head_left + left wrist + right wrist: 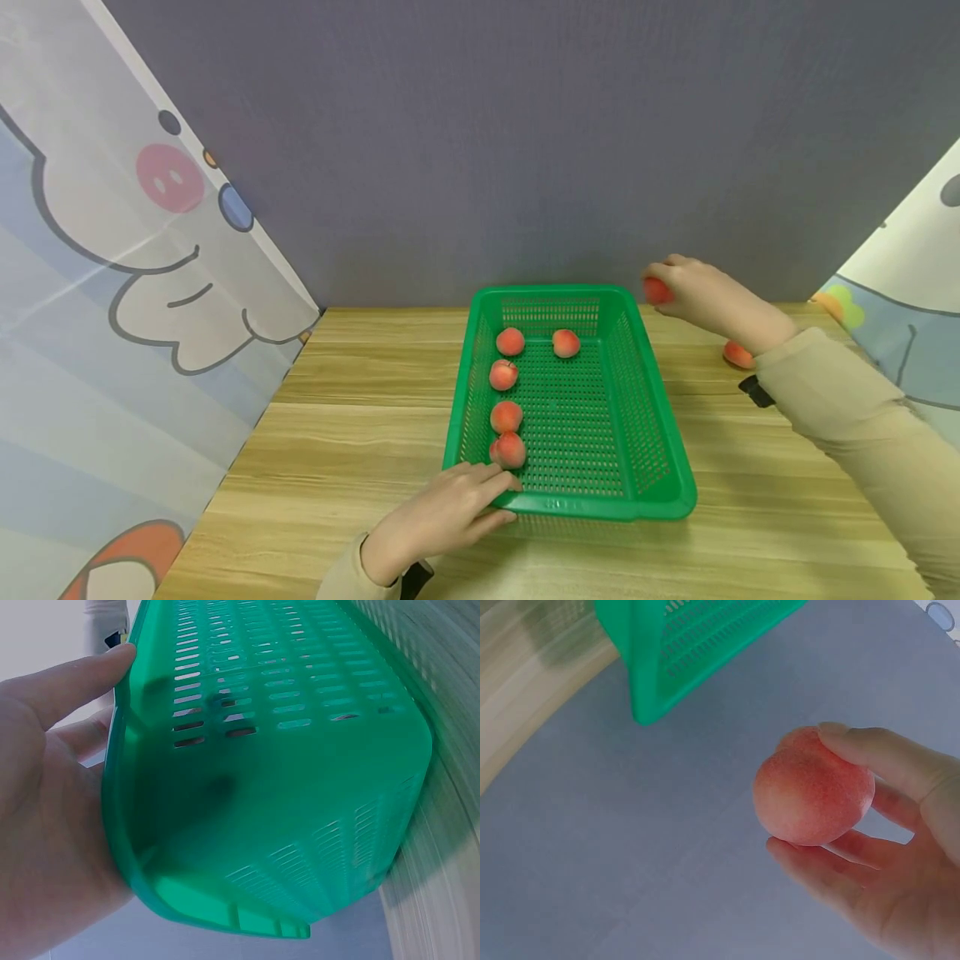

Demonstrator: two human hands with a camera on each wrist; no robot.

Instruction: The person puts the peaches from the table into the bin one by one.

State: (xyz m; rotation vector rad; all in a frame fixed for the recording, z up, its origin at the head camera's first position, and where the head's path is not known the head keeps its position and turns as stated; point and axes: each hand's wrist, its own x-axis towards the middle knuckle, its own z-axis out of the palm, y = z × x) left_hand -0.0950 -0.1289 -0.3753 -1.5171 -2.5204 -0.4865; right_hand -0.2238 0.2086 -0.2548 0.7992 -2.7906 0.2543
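A green plastic basket (572, 505) with slotted walls stands on the wooden table. My left hand (453, 510) grips its near-left rim, the thumb outside and the fingers over the edge. Several peaches lie inside, most in a line along the left wall, such as one peach (506, 417), and another peach (566, 343) near the far wall. My right hand (701, 296) pinches a peach (814, 791) between thumb and fingers, raised just beyond the basket's far-right corner. A further peach (738, 354) rests on the table, partly hidden by the right forearm.
The table (360, 433) has a light wood grain. A grey upright panel (525, 150) borders its far edge. Cartoon-printed sheets (135, 275) hang at the left and right sides.
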